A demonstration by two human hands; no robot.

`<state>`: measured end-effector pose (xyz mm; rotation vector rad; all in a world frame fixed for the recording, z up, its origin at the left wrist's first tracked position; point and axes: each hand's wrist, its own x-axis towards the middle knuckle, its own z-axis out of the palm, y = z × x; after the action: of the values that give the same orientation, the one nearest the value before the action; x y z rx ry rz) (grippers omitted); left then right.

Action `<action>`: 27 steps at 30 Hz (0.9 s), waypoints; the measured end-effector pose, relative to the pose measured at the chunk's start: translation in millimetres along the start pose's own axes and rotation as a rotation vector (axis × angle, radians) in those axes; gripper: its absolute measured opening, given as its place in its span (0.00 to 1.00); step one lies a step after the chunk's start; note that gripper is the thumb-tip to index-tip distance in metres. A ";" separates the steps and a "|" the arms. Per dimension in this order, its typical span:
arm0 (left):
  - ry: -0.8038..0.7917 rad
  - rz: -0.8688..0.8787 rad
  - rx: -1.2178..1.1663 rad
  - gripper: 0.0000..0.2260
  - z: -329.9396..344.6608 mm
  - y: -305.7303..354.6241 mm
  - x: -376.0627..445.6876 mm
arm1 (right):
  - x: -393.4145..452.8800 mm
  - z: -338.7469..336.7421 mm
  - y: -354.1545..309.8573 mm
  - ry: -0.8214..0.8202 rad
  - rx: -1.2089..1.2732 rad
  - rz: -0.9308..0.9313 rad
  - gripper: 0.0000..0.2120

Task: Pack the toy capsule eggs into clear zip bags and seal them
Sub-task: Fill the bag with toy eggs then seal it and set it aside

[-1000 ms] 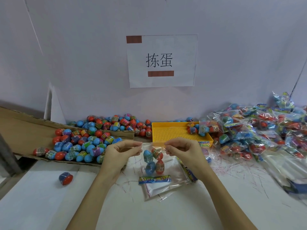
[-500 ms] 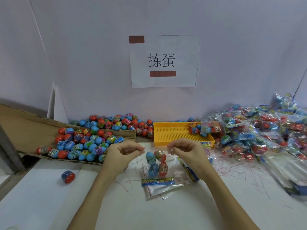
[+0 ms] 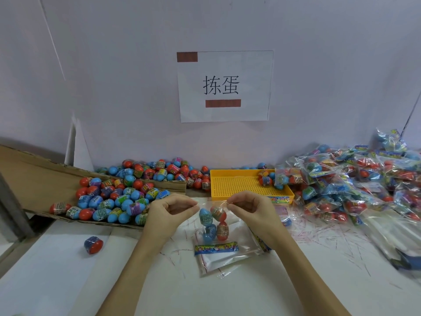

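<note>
A clear zip bag (image 3: 213, 202) hangs between my hands with several blue and red capsule eggs (image 3: 215, 222) inside it. My left hand (image 3: 169, 209) pinches the bag's top edge at its left end. My right hand (image 3: 249, 207) pinches the same edge at its right end. Under the hanging bag lies a stack of empty clear bags (image 3: 225, 258) with a colourful header strip (image 3: 216, 248) on top. Loose eggs are heaped on a cardboard sheet (image 3: 34, 176) to the left.
A yellow perforated tray (image 3: 239, 183) stands behind my hands with a few eggs in its far right corner. Filled sealed bags (image 3: 346, 179) pile up at the right. One loose egg (image 3: 93, 245) lies on the white table at the left. A paper sign (image 3: 224, 86) hangs on the wall.
My two hands have drawn closer together along the bag's top edge. The bag with the eggs still hangs between them.
</note>
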<state>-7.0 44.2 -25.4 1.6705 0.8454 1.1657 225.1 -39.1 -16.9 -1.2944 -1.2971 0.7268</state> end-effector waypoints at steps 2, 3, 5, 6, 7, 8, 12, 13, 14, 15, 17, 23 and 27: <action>0.004 0.020 0.010 0.08 0.4 -1.7 0.3 | 0.4 4.0 1.2 0.009 0.002 0.001 0.08; 0.003 0.027 0.021 0.09 0.4 -2.0 0.4 | 0.9 5.7 1.0 0.015 0.008 0.000 0.08; -0.015 0.035 0.048 0.11 0.2 -1.3 0.2 | 1.2 7.6 0.2 0.030 0.020 -0.017 0.09; -0.046 0.038 0.057 0.14 -0.1 0.1 -0.2 | 1.1 7.9 -0.5 0.035 0.026 -0.028 0.10; -0.088 0.043 0.059 0.17 -0.2 1.7 -0.6 | 0.7 8.0 -1.6 0.033 0.035 -0.033 0.10; -0.135 0.049 0.052 0.19 0.2 4.0 -0.9 | 0.1 8.4 -3.0 0.023 0.050 -0.032 0.11; -0.206 0.049 0.019 0.14 13.9 15.1 -5.4 | -2.5 13.3 -10.5 -0.080 0.085 -0.043 0.13; -0.197 0.038 0.039 0.13 18.3 16.0 -6.4 | -2.7 15.4 -11.7 -0.101 0.087 -0.059 0.12; -0.186 0.025 0.053 0.11 22.1 15.9 -6.7 | -2.8 17.5 -12.2 -0.109 0.085 -0.077 0.12; -0.171 0.014 0.052 0.08 24.6 15.0 -7.0 | -2.5 19.5 -12.7 -0.096 0.079 -0.091 0.12; -0.118 0.013 0.009 0.05 25.7 12.3 -7.2 | -2.4 22.0 -13.2 -0.007 0.070 -0.082 0.13; 0.164 -0.084 -0.191 0.04 23.4 12.6 -4.6 | -3.4 15.9 -8.3 -0.150 -0.119 0.059 0.15; 0.122 -0.138 -0.198 0.06 23.9 14.1 -4.2 | -1.1 19.8 -5.2 0.010 -0.137 0.000 0.07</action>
<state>14.7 28.6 -17.1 1.3714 0.8759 1.2227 204.9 -35.9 -16.3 -1.4056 -1.3576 0.6397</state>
